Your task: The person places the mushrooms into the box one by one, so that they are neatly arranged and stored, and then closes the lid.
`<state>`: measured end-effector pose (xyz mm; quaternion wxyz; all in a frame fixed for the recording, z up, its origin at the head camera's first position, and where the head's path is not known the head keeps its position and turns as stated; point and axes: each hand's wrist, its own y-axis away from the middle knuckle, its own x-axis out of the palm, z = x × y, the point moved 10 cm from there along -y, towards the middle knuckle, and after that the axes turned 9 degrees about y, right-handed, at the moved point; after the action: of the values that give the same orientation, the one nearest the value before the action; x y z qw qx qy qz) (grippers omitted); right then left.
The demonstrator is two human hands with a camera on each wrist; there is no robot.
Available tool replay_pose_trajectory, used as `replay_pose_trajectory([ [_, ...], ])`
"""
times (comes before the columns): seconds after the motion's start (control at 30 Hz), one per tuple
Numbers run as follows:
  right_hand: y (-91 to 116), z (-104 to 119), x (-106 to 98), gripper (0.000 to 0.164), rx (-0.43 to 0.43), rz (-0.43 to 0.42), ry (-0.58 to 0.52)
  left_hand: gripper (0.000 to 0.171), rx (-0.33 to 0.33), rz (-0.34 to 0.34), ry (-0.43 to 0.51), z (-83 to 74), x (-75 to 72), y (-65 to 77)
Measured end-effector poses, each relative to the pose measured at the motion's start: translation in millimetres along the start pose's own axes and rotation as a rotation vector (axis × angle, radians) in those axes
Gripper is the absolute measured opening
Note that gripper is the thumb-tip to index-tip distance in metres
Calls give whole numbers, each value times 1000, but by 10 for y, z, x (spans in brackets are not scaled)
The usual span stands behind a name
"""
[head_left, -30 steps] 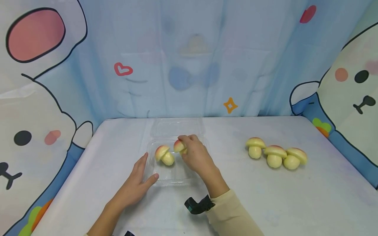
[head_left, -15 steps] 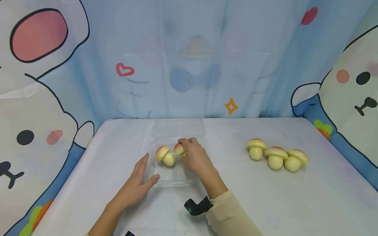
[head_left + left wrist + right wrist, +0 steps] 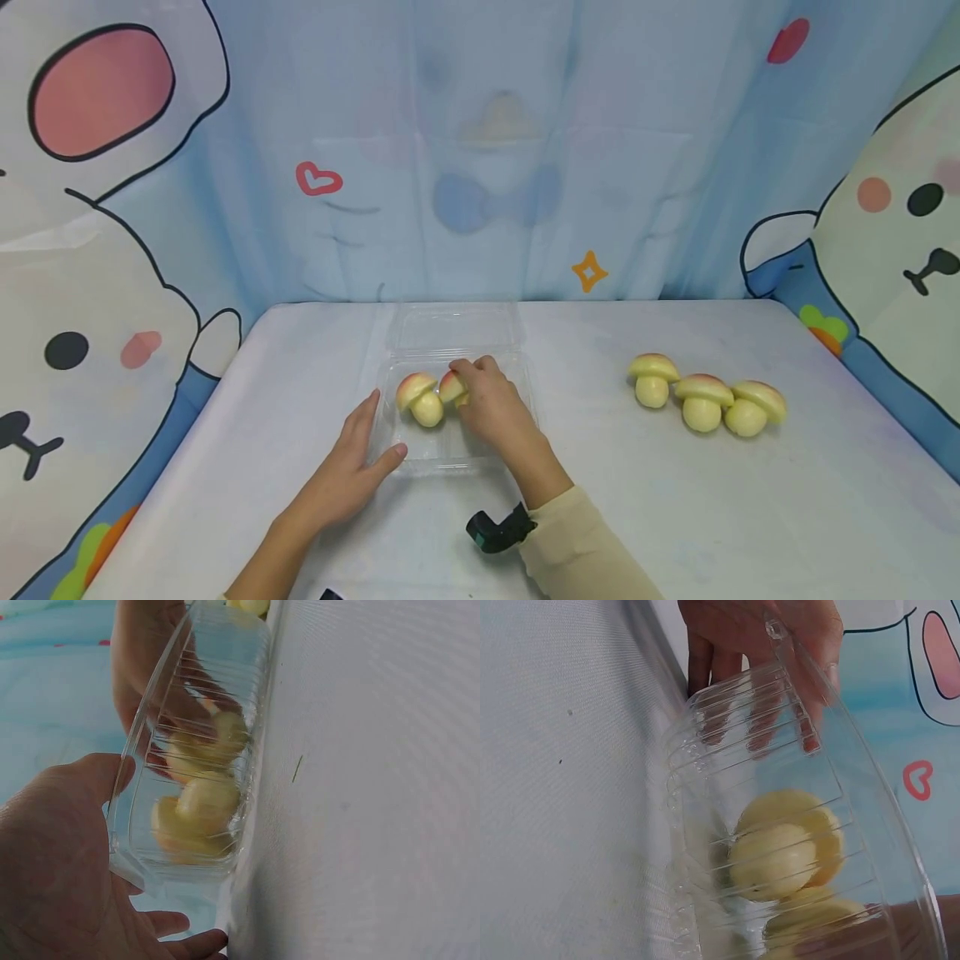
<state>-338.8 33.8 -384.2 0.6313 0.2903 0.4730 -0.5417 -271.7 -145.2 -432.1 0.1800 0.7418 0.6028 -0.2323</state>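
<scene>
The right hand is pinching a yellow mushroom inside the clear container, just beside a second mushroom near the left edge; the left hand, spread out, is touching that edge.

The head view looked forward and down from above, set back enough to take in the table and the backdrop behind it. Both wrist views looked from low down, close to the clear box, facing forward through its ribbed wall. Each lay turned on its side: the table covered the right of the left wrist view and the left of the right wrist view. Those two shared the box, two mushrooms and the left grip, which the head view took in from farther off. The red heart fell in the head and right wrist views.
</scene>
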Motion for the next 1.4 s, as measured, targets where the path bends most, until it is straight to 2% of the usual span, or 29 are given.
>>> replay_pose_trajectory([
  [0.53,12,0,9,60,12,-11,22,91,4,-1,-7,25,10,-1],
  [0.9,25,-4,-34,60,-12,-30,94,90,-2,3,-5,35,7,0],
  [1.4,34,-24,-181,67,17,-13,61,91,-3,6,-17,29,4,-14],
])
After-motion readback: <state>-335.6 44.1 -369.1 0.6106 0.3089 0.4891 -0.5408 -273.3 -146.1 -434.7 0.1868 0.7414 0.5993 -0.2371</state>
